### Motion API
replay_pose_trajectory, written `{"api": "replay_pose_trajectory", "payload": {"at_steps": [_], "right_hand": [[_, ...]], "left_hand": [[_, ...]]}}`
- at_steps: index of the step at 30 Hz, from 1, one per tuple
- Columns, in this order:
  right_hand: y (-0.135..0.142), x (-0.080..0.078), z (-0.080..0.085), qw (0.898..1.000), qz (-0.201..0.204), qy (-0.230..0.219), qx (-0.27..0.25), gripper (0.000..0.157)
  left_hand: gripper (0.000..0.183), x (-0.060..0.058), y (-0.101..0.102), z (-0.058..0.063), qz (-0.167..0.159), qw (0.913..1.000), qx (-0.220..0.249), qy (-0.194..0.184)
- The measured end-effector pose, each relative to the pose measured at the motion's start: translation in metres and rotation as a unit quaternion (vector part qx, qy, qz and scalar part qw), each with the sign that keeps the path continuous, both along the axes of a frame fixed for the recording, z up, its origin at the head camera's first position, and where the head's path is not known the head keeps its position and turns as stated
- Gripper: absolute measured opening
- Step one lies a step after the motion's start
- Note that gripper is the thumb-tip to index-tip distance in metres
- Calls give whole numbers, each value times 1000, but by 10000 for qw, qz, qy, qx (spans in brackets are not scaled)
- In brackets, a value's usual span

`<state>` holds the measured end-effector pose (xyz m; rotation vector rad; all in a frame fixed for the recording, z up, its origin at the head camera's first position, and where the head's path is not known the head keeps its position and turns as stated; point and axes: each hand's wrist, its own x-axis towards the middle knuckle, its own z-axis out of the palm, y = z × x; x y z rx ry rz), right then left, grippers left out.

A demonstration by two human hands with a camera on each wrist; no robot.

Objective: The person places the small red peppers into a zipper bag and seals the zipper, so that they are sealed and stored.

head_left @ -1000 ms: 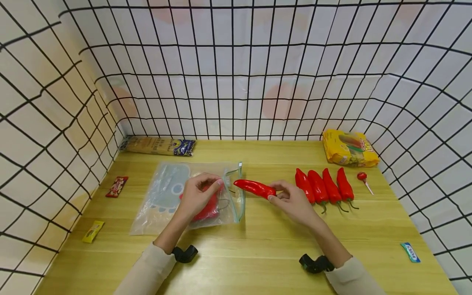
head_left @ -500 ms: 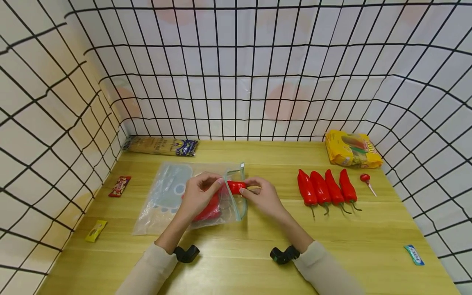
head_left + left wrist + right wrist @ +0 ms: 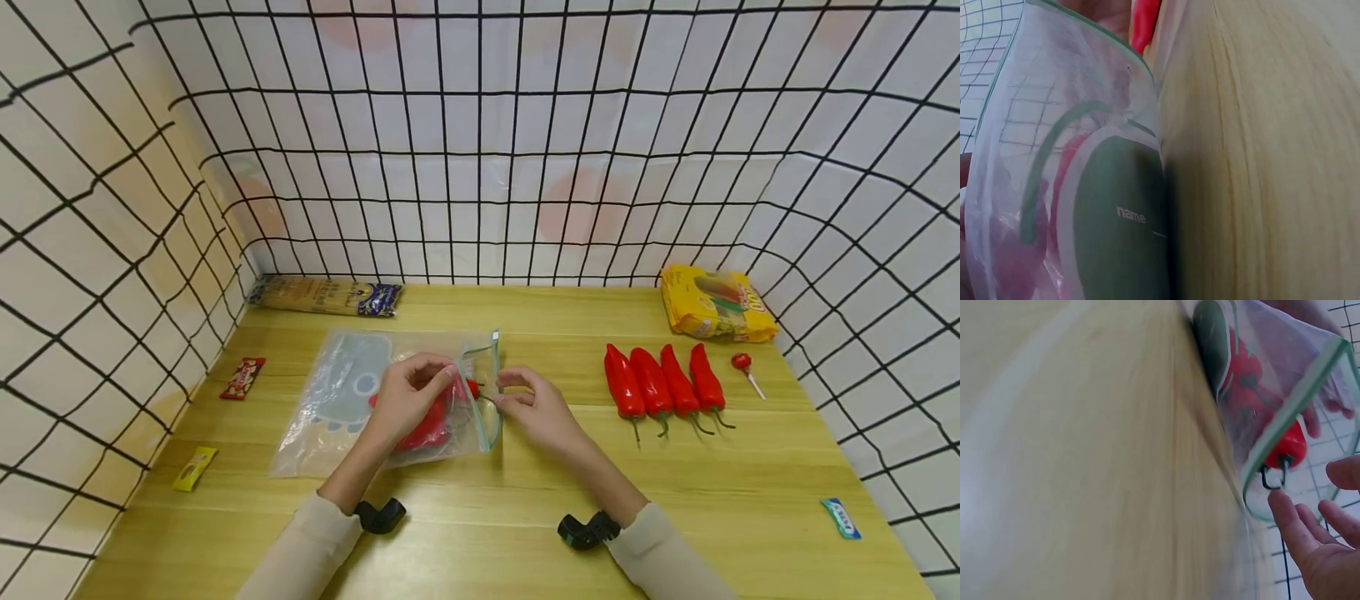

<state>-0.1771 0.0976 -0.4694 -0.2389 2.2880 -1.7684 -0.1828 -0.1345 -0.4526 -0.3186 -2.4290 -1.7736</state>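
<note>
A clear zip bag (image 3: 300,454) with a green-edged mouth lies on the table, its mouth facing right. My left hand (image 3: 408,396) pinches the bag's upper layer near the mouth and holds it raised. Red peppers (image 3: 426,429) show through the plastic. Just inside the mouth sits one more red pepper (image 3: 1291,447), stem pointing outward. At the opening is my right hand (image 3: 542,408), thumb and fingers apart, with a fingertip close to that stem in the right wrist view. Several red peppers (image 3: 651,383) lie in a row to the right.
A noodle-like packet (image 3: 326,297) lies at the back left, and a yellow packet (image 3: 717,304) at the back right. A lollipop (image 3: 742,362) is beside the pepper row. Small wrapped sweets are a red one (image 3: 242,378), a yellow one (image 3: 195,468) and a blue one (image 3: 842,518).
My right hand has carried a red pepper leftward into the bag's mouth, let it go and drawn back slightly. My left hand keeps its pinch on the bag.
</note>
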Motion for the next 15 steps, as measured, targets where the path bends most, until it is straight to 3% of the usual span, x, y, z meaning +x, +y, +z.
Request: {"api": "replay_pose_trajectory", "payload": {"at_steps": [3,9,15], "right_hand": [[12,6,0,9997,220,-2,-61,37],[20,20,2,9933,1051,-292,-374,39],[17,22,-1,9934,1030,-352,-364,39]], "left_hand": [[17,0,-1,-1,-3,10000,-69,-16],[16,-2,-2,-3,18,9999,-136,-16],[17,0,0,-2,-5,9999,-95,-45]]}}
